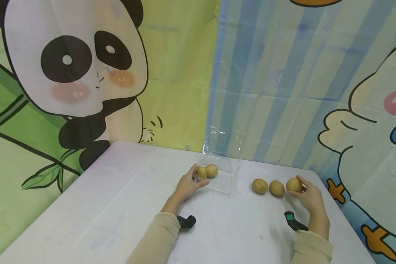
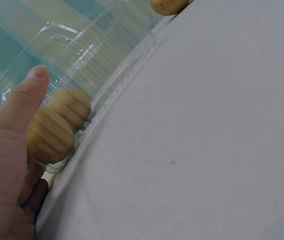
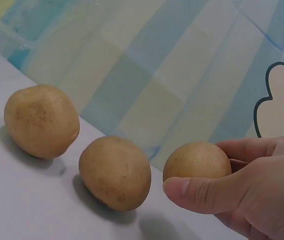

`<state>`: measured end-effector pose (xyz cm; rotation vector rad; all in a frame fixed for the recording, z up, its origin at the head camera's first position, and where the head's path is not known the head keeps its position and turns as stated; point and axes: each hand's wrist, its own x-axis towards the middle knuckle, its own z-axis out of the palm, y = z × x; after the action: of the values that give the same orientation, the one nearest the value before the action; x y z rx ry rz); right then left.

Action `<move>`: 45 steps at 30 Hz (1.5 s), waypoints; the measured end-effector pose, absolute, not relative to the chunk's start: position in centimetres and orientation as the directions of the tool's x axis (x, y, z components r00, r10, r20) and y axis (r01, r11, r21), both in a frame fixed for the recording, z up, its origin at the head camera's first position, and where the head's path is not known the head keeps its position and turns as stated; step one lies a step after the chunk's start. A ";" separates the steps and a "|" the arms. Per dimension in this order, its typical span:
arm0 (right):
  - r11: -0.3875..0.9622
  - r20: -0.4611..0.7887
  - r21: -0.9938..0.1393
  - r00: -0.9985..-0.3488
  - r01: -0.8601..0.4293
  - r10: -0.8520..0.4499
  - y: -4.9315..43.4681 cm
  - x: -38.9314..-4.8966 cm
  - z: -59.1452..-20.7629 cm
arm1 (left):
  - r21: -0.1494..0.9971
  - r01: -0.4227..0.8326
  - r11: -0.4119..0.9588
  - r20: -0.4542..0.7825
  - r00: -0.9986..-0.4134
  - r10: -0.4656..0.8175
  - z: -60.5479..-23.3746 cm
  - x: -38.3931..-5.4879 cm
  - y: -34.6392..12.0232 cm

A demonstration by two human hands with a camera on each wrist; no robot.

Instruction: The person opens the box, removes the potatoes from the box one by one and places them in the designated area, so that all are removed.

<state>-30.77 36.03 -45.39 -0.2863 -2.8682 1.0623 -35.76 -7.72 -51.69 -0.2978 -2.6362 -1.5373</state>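
My left hand [image 1: 187,186] grips the left end of a clear plastic clamshell box [image 1: 222,182], thumb at the front rim and fingers along the side. Inside the box, two potatoes lie side by side against that left end; the nearer potato [image 2: 50,135] shows through the ribbed wall in the left wrist view. My right hand [image 1: 311,196] holds another potato [image 3: 197,161] between thumb and fingers, at the right end of a row. Beside it sit a middle potato [image 3: 115,172] and a left potato [image 3: 41,121], both on the table.
The box's hinged lid [image 1: 222,143] stands raised at the back, close to the printed curtain [image 1: 267,91]. A white cloth covers the table [image 1: 118,205]. A dark strap piece [image 1: 186,222] shows at my left wrist and another [image 1: 295,222] at my right.
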 end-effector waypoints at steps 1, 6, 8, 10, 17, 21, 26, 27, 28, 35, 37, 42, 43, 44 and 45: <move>0.746 -0.010 -0.647 -0.980 0.159 0.200 36.2 -30.7 -45.5 | 0.853 0.201 0.481 0.159 -0.979 0.128 -51.7 -35.8 -7.7; 0.758 -0.040 -0.628 -0.980 0.177 0.196 36.8 -30.7 -46.3 | 0.852 0.200 0.484 0.158 -0.979 0.126 -51.8 -35.8 -7.7; 0.757 -0.049 -0.628 -0.980 0.179 0.192 37.0 -30.8 -46.5 | 0.852 0.197 0.485 0.156 -0.980 0.124 -51.8 -35.8 -7.7; 0.758 -0.051 -0.628 -0.981 0.177 0.186 37.0 -30.8 -46.7 | 0.852 0.194 0.486 0.153 -0.981 0.123 -51.8 -35.8 -7.7; 0.757 -0.077 -0.629 -0.982 0.180 0.170 36.8 -30.8 -46.7 | 0.849 0.196 0.491 0.156 -0.980 0.122 -51.8 -35.8 -7.7; 0.746 -0.098 -0.637 -0.980 0.196 0.173 36.9 -30.9 -46.9 | 0.849 0.196 0.490 0.155 -0.980 0.122 -51.8 -35.8 -7.7; 0.751 -0.109 -0.631 -0.981 0.194 0.161 37.1 -31.0 -47.3 | 0.849 0.197 0.490 0.155 -0.980 0.125 -51.8 -35.8 -7.6; 0.752 -0.112 -0.630 -0.981 0.193 0.158 37.1 -31.1 -47.4 | 0.849 0.198 0.490 0.156 -0.980 0.126 -51.8 -35.8 -7.6; 0.752 -0.114 -0.631 -0.981 0.193 0.156 37.1 -31.1 -47.4 | 0.848 0.200 0.490 0.158 -0.979 0.126 -51.8 -35.8 -7.6; 0.726 -0.150 -0.651 -0.975 0.224 0.167 36.9 -30.9 -47.2 | 0.845 0.207 0.494 0.162 -0.978 0.134 -51.7 -35.7 -7.6; 0.723 -0.161 -0.651 -0.973 0.230 0.165 37.0 -30.9 -47.2 | 0.841 0.211 0.497 0.164 -0.977 0.137 -51.7 -35.6 -7.6; 0.733 -0.166 -0.642 -0.974 0.224 0.152 37.1 -31.0 -47.2 | 0.838 0.207 0.504 0.162 -0.978 0.132 -51.6 -35.6 -7.6; 0.735 -0.165 -0.641 -0.975 0.222 0.151 37.2 -31.0 -47.2 | 0.840 0.206 0.503 0.162 -0.978 0.130 -51.6 -35.6 -7.6; 0.737 -0.166 -0.639 -0.975 0.221 0.149 37.2 -30.9 -47.2 | 0.840 0.205 0.502 0.163 -0.978 0.128 -51.6 -35.6 -7.6; 0.735 -0.169 -0.640 -0.974 0.225 0.150 37.3 -30.9 -47.2 | 0.840 0.207 0.502 0.165 -0.978 0.127 -51.6 -35.6 -7.6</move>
<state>-30.87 37.28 -47.22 -0.3279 -3.0240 1.1386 -35.64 -7.60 -51.58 -0.2958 -2.6509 -1.5001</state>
